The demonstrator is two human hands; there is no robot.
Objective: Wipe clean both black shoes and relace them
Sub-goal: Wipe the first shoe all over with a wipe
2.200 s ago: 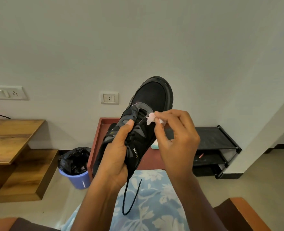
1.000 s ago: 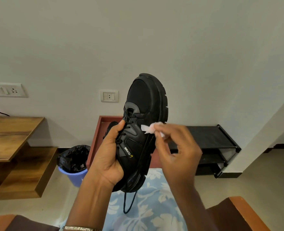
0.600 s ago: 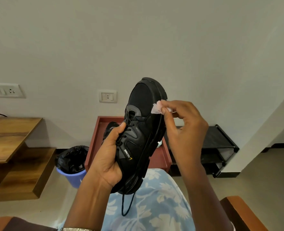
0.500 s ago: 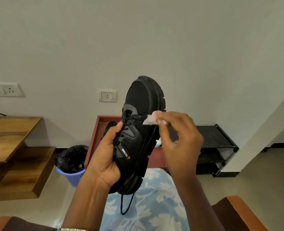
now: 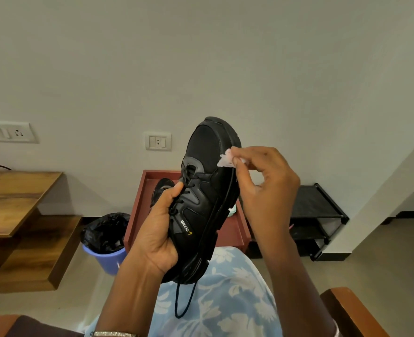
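Your left hand (image 5: 158,229) grips the black shoe (image 5: 206,190) toe-up in front of you with the thumb curled on its laces, your right hand (image 5: 266,190) pinches a small pale wipe (image 5: 225,160) against its toe edge, and the shoe hides much of the red tray (image 5: 138,210) behind it, which stands between a blue bin (image 5: 106,254) and a black rack (image 5: 315,210).

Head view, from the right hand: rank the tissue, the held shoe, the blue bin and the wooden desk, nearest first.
1. The tissue: pinched in the right hand.
2. The shoe: just left, gripped by the left hand, tissue against its toe edge.
3. The blue bin: on the floor, lower left.
4. The wooden desk: far left, beyond the bin.
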